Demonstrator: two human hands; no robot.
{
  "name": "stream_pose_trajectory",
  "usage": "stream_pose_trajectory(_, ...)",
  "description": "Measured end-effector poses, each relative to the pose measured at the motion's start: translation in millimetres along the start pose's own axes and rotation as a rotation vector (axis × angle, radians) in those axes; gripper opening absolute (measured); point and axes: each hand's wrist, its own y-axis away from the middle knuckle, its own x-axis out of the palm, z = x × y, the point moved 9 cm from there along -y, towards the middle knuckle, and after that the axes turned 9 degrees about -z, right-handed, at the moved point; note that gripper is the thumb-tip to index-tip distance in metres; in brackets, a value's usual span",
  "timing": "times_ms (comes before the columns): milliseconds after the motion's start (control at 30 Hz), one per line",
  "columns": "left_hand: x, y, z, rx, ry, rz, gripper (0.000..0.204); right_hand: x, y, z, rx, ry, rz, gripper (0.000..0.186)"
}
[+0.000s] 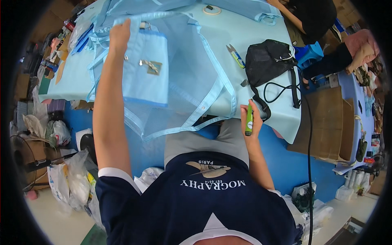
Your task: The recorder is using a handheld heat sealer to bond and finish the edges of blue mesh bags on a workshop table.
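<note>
A light blue mesh bag [188,61] with fabric edging and straps is spread over the table, its near edge hanging toward my lap. On it lies a plain blue fabric panel [139,81] bearing a metal clip and a small printed patch. My left hand [120,36] is closed on the bag's upper edge, beside the panel's top corner. At the table's near edge, my right hand [254,118] is wrapped round a green marker pen [249,122], held upright. Whether the pen is capped I cannot tell.
The pale blue table [228,30] holds thread snips [236,56], a black mesh drawstring pouch [267,61] with a cord, and a tape roll [211,10]. Cardboard boxes [322,122] stand to the right, plastic bags [71,179] at left. Two other people are at the upper right.
</note>
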Motion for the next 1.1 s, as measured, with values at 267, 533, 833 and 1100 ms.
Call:
stream_pose_trajectory(267, 80.8, 25.3, -3.5, 0.162, -0.457, 0.054, 0.047, 12.5, -1.0, 12.8, -0.089, 0.094, 0.017, 0.047)
stream_pose_trajectory(533, 99.5, 63.6, 43.3, 0.017, -0.513, 0.288, 0.059, 10.0, -11.3, 31.4, -0.309, 0.186, -0.082, 0.047)
stream_pose_trajectory(833, 28.1, 161.6, -62.0, 0.245, 0.069, 0.210, 0.020, 12.6, -14.4, 18.9, -0.186, 0.284, -0.097, 0.049)
stream_pose_trajectory(1100, 117.8, 417.8, -90.6, 0.068, 0.212, 0.821, 0.037, -0.9, -11.1, -15.7, 0.099, -0.040, -0.121, 0.043)
